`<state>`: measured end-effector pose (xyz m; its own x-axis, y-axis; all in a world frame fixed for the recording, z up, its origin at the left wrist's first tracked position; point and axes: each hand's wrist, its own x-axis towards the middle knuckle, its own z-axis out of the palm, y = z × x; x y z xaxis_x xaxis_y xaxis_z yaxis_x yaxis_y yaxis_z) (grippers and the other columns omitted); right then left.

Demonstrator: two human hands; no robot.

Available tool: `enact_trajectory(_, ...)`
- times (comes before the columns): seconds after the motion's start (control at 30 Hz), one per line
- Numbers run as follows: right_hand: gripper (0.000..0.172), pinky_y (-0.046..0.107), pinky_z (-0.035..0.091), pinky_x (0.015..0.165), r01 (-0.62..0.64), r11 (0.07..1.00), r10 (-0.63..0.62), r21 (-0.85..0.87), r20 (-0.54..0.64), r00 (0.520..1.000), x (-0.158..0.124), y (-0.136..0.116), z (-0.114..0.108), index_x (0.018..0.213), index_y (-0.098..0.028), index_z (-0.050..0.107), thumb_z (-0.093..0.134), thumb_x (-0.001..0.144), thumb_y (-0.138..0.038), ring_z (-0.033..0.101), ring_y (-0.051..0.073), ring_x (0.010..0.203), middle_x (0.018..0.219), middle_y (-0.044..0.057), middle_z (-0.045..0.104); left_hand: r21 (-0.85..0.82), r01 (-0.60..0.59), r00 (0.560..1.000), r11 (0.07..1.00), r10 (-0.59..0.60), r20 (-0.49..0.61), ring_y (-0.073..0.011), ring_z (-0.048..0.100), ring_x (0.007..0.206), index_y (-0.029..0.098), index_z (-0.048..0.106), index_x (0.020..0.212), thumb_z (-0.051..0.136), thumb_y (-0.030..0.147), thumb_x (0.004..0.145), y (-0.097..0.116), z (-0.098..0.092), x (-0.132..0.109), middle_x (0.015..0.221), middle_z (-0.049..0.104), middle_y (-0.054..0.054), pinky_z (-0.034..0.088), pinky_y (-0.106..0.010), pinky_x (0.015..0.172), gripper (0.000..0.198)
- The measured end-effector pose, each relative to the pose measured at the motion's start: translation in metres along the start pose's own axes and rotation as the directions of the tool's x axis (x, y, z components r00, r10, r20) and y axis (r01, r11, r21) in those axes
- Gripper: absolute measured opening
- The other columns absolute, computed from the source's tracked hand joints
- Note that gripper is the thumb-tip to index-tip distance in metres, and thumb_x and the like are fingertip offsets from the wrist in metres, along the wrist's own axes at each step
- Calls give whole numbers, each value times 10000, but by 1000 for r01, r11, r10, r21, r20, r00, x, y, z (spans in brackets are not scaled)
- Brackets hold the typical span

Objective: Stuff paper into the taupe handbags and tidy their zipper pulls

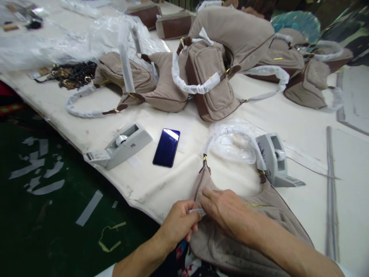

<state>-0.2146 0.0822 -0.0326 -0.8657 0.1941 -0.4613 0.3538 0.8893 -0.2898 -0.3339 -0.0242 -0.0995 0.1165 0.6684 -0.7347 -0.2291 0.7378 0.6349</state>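
A taupe corduroy handbag [227,246] lies at the near edge of the table, its handle [227,132] wrapped in white film and arched away from me. My left hand [183,220] pinches a thin white strip [197,211] beside the bag's left edge. The strip runs across to my right hand [225,209], whose curled fingers close at its other end, over the bag's zipped upper left side. Those fingertips are partly hidden, and the strip's exact kind is unclear.
A grey tape dispenser [123,144] and a phone [166,147] lie to the left; another dispenser [273,159] stands by the handle. Several taupe bags [211,79] and dark chains [73,74] lie farther back. The table edge drops to a green floor [57,231] with scraps.
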Motion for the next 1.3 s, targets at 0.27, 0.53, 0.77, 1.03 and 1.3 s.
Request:
enact_trajectory(0.27, 267, 311, 393, 624, -208, 978, 170, -4, -556, 813, -16, -41, 93, 997, -139, 585, 380, 847, -56, 538, 193, 711, 876, 92, 622, -282, 100, 994, 954, -110, -21, -31, 345, 245, 163, 491, 582, 584, 288, 622, -12, -2, 11, 394, 490, 68, 189, -145, 277, 161)
enact_trajectory(0.53, 274, 375, 417, 853, 123, 969, 52, 215, -661, 749, -44, -19, 95, 1117, -158, 554, 358, 925, -160, 543, 197, 897, 964, 75, 627, 13, -52, 999, 999, 52, 9, -43, 453, 327, 158, 514, 702, 538, 314, 688, -10, -10, 6, 505, 542, 61, 288, -140, 357, 158)
enact_trajectory(0.77, 246, 355, 480, 838, -134, 869, 376, 477, -458, 806, -41, 28, 98, 1139, -186, 543, 452, 917, -242, 567, 200, 962, 1048, 87, 615, 265, -90, 996, 960, 81, 48, -97, 509, 378, 169, 538, 767, 523, 392, 767, 0, -15, 6, 550, 566, 37, 323, -184, 391, 223)
enact_trajectory(1.03, 485, 435, 407, 953, -234, 821, 338, 520, -114, 934, -60, 74, 89, 1193, -191, 568, 588, 806, -483, 535, 290, 1101, 1215, 134, 575, 865, -490, 728, 102, 594, 342, -175, 600, 610, 164, 578, 769, 389, 272, 917, -11, -10, 13, 681, 631, -30, 395, -259, 559, 263)
enact_trajectory(1.3, 368, 298, 473, 694, -292, 703, 301, 649, 101, 948, -55, 78, 72, 922, -187, 651, 431, 881, -479, 638, 233, 813, 887, 76, 689, 851, -497, 743, 171, 591, 314, -169, 635, 745, 169, 656, 953, 480, 314, 897, 18, -59, 33, 831, 695, -49, 446, -245, 683, 235)
